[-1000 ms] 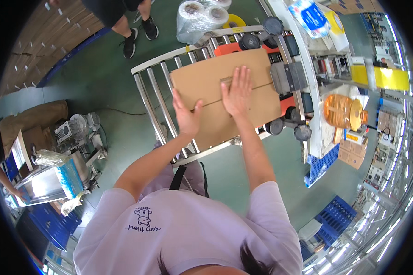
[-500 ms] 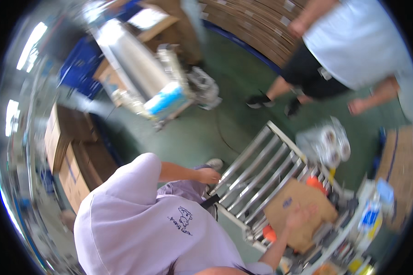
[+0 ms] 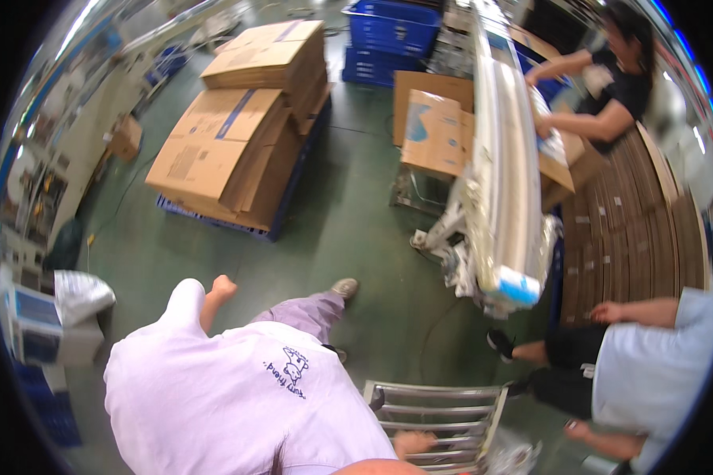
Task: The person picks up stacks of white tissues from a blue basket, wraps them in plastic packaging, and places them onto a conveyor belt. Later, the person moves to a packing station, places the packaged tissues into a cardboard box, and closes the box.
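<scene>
My left hand (image 3: 223, 286) hangs beside my body over the green floor, fingers curled into a loose fist, with nothing seen in it. My right hand (image 3: 414, 443) is at the lower edge, over the metal bars of a roller conveyor (image 3: 459, 410). Blur and the picture's edge keep its fingers from showing clearly. Nearest my left hand are my purple trouser leg and shoe (image 3: 345, 288), one foot forward.
Flattened cartons (image 3: 214, 146) are stacked on a blue pallet (image 3: 269, 229) ahead. A belt conveyor (image 3: 515, 174) stands right of them, with a co-worker (image 3: 622, 87) reaching beside it. Another person (image 3: 650, 364) stands at right. Blue crates (image 3: 392, 39) are behind.
My view has swung to the left, bringing the carton pallet into the middle. My left hand has moved away from the roller conveyor. My right hand has left the flat brown cardboard.
</scene>
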`<state>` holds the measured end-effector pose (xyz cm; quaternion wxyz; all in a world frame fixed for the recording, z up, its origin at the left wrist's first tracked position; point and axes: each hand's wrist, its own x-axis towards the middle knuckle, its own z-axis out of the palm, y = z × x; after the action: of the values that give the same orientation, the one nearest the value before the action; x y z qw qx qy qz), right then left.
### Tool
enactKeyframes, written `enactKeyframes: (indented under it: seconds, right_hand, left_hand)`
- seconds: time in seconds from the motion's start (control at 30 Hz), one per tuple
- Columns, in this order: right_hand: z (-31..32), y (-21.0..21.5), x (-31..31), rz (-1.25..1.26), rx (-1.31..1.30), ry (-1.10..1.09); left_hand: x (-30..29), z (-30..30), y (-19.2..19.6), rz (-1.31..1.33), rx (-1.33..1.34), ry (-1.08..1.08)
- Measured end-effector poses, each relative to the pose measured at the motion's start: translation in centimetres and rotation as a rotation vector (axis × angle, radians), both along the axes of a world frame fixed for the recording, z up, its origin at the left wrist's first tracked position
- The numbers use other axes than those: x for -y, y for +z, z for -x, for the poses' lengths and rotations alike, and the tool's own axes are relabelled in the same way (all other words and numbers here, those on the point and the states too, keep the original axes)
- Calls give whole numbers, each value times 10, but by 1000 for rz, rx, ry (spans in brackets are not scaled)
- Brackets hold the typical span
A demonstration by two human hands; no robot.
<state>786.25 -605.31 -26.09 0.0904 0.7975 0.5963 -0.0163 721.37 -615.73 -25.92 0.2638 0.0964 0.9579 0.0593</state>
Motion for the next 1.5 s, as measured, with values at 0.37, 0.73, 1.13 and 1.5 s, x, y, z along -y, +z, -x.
enactKeyframes:
  seconds: [0.37, 0.73, 1.13, 1.5]
  right_hand:
    - [389, -20, -223, 385, -604, 625]
    - [406, -50, -352, 656, -679, 156]
    - [593, -3, -641, 630, -848, 221]
    - [971, 170, -884, -59, -905, 1043]
  left_hand:
    - [-152, 111, 12, -559, 157, 30]
    - [-432, 451, 53, -646, -392, -257]
    - [-596, 582, 37, -314, -1001, -455]
    - [-798, 687, 394, -742, -1400, -851]
